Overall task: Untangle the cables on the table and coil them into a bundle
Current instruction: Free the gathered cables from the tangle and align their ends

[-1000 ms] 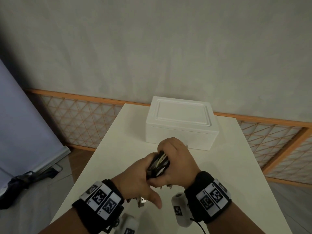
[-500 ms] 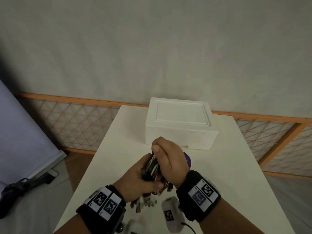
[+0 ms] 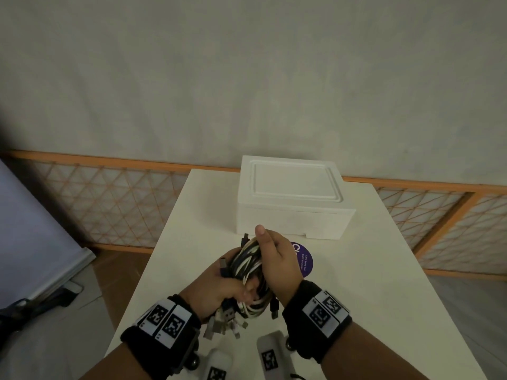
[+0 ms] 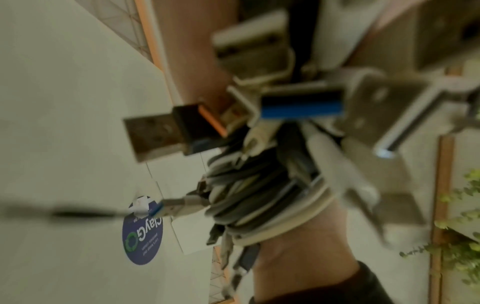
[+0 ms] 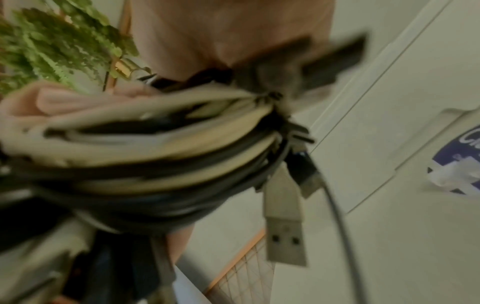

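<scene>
Both hands raised above the near part of the desk (image 3: pixel 397 270), clasping one coil of cables (image 3: pixel 248 260) between them. Left hand (image 3: pixel 216 286) curled round the near left side of the coil, fingers wrapped under the black and white loops. Right hand (image 3: pixel 277 266) closed over the right side of the same coil, thumb stretched toward the far end. Several plug ends (image 3: pixel 225 322) dangling from the near end of the bundle, just below the left hand, metal USB shells showing. From the left wrist, a blue-tongued USB plug (image 4: pixel 301 105) close to the lens and white loops pressed against the right forearm. From the right wrist, black and cream strands (image 5: pixel 145 148) packed side by side, one silver USB plug (image 5: pixel 284 224) hanging free; much blurred. On the desk beyond the hands, a round purple sticker (image 3: pixel 306 260), partly hidden by the right hand. Farther off, a white foam box (image 3: pixel 290 204) with its lid on, near the far edge. Orange-framed lattice panel (image 3: pixel 109 204) along the wall behind.
</scene>
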The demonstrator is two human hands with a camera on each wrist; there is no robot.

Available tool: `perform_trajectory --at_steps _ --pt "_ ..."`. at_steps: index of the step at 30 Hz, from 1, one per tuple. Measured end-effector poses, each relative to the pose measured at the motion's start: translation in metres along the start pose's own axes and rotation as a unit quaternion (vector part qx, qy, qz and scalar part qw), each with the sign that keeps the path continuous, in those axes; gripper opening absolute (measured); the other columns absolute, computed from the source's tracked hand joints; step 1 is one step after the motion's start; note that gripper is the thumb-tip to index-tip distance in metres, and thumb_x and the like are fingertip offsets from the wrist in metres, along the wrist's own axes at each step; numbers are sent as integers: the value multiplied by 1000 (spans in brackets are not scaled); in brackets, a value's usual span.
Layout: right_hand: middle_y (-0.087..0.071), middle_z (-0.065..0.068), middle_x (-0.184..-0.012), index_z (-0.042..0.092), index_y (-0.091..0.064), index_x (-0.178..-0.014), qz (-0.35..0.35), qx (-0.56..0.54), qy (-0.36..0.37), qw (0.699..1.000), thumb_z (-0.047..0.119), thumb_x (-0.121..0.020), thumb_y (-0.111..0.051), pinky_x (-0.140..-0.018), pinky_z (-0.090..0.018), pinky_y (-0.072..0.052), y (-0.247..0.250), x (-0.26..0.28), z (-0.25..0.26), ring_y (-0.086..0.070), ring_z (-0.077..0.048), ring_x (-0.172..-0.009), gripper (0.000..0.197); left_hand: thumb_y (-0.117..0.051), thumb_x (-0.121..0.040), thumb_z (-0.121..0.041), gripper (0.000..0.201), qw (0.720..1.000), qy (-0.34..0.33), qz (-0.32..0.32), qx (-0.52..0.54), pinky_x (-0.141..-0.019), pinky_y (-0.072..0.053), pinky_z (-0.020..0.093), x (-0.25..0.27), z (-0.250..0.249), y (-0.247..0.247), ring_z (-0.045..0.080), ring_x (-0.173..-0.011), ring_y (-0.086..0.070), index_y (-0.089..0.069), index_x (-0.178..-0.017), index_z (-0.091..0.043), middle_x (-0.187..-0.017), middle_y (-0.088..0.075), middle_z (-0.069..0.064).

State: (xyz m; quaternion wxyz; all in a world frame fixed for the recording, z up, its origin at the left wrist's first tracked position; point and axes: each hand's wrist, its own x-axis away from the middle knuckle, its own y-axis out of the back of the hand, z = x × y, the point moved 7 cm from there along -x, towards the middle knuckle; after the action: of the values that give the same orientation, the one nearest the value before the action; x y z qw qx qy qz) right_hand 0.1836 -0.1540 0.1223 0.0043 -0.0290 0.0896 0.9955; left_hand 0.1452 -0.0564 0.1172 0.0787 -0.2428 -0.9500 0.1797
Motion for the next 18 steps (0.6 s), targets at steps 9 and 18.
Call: perform_trajectory --at_steps 9,18 --pt "-54 -41 -113 -23 -52 -108 75 -74 -128 986 24 -96 -50 -73 -32 -45 9 -14 6 -55 -44 -97 48 -61 -46 2 29 1000 14 14 18 -60 -49 29 -17 16 2 26 -56 -58 -63 -75 6 -62 -59 16" --pt "-68 -16 -108 23 -65 -112 154 -117 -186 963 62 -93 -35 -81 -41 -50 2 -23 -39 -65 -25 -86 52 -74 -57 -16 31 961 -1 -24 276 -72 -50 33 -22 47 40 24 -63 -54 -64 -81 1 -67 -55 14"
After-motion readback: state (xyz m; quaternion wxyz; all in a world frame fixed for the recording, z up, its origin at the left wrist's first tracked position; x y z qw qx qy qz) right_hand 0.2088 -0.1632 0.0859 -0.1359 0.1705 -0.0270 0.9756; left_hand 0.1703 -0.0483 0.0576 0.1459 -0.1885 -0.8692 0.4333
